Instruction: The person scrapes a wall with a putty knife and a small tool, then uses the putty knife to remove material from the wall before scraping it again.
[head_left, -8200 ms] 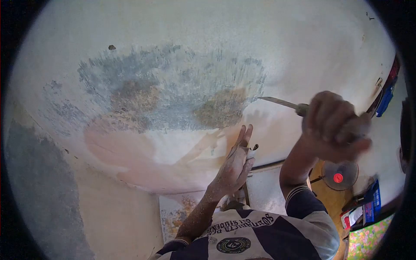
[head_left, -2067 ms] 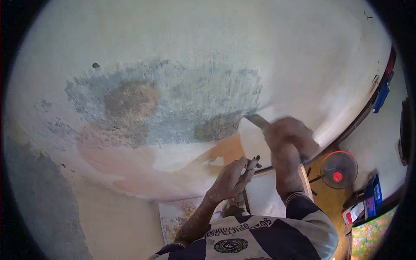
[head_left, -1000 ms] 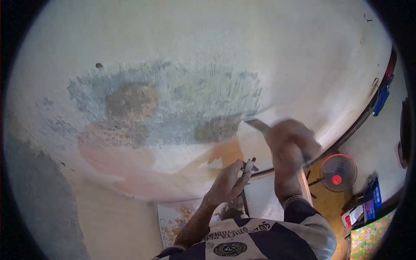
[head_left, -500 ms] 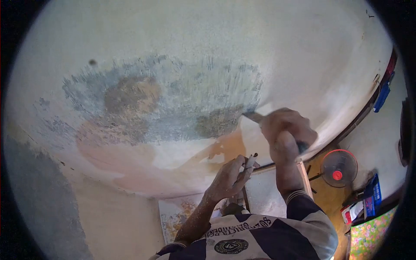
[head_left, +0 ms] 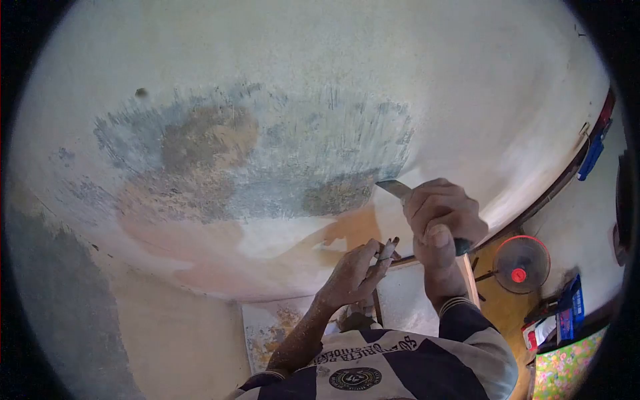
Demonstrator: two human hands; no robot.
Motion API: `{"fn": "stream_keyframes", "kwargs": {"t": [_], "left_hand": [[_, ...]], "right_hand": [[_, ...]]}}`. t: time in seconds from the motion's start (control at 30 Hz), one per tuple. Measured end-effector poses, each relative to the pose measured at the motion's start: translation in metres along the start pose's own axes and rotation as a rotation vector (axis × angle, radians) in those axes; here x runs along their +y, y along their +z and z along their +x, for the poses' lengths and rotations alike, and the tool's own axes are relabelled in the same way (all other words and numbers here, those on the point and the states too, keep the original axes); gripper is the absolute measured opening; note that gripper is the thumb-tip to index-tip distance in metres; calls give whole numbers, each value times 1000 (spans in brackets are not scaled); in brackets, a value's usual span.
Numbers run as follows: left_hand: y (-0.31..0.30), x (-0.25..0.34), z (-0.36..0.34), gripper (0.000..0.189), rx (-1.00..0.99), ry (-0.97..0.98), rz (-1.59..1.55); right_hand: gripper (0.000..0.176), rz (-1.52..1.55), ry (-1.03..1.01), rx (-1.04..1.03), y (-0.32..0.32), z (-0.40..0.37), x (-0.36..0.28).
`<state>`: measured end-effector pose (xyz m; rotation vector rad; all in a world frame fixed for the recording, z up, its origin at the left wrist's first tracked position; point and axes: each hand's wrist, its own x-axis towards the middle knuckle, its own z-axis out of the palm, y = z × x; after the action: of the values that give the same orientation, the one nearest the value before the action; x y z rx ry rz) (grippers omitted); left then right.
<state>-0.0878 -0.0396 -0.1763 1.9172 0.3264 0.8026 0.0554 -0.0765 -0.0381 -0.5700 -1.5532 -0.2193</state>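
Note:
My right hand (head_left: 443, 217) is wrapped round the dark handle of a scraper (head_left: 395, 189). The blade points left, its tip at the right edge of a grey-blue scraped patch (head_left: 300, 147) on the pale wall (head_left: 467, 80). Lower and to the left, my left hand (head_left: 350, 275) holds a thin stick-like object (head_left: 389, 249) between its fingers, dark at the upper end; what it is stays unclear. The left hand seems apart from the wall, and its shadow falls on the surface just above.
A red-rimmed fan (head_left: 521, 265) stands at the right on the brown floor. Near it lie blue and red packages (head_left: 570, 307) and a flowered cloth (head_left: 570, 367). A paint-stained board (head_left: 257, 333) is below, left of my forearm. Blue items (head_left: 591, 157) hang at far right.
My right hand and the scraper have moved slightly down and look sharper than before. My left hand is almost in the same place. The view has shifted a little.

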Motion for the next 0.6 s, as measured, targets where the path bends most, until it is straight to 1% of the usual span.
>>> {"fn": "stream_keyframes", "kwargs": {"t": [0.07,0.17,0.23,0.27,0.33,0.37,0.4,0.43,0.47,0.5,0.57,0.6], "left_hand": [[0,0,1,18,-6,27,36],[2,-8,3,15,50,174,50],[2,-9,1,15,-6,59,118],[1,-11,0,16,-41,1,156],[4,-14,-2,15,22,143,110],[3,-14,3,15,64,223,89],[2,-12,1,15,49,163,37],[3,-13,-2,15,29,120,68],[6,-14,-8,14,1,76,96],[3,-16,-5,14,-16,50,136],[-1,-10,0,13,25,77,32],[0,-8,-6,12,30,68,-26]], "right_hand": [[31,-27,-5,1,0,-3,0],[36,-51,-34,-17,1,-1,10],[40,-70,-42,-25,0,-3,9],[46,-68,67,4,2,-1,2],[44,-53,87,33,-15,-16,-28],[44,-26,50,25,-22,-15,-34],[44,-29,24,10,-15,-14,-17],[44,-55,21,0,-1,-9,1],[44,-95,60,5,6,-8,17],[44,-114,74,0,3,-11,6],[44,-33,23,3,-13,-17,-29],[44,9,-14,0,-17,-19,-27]]}}
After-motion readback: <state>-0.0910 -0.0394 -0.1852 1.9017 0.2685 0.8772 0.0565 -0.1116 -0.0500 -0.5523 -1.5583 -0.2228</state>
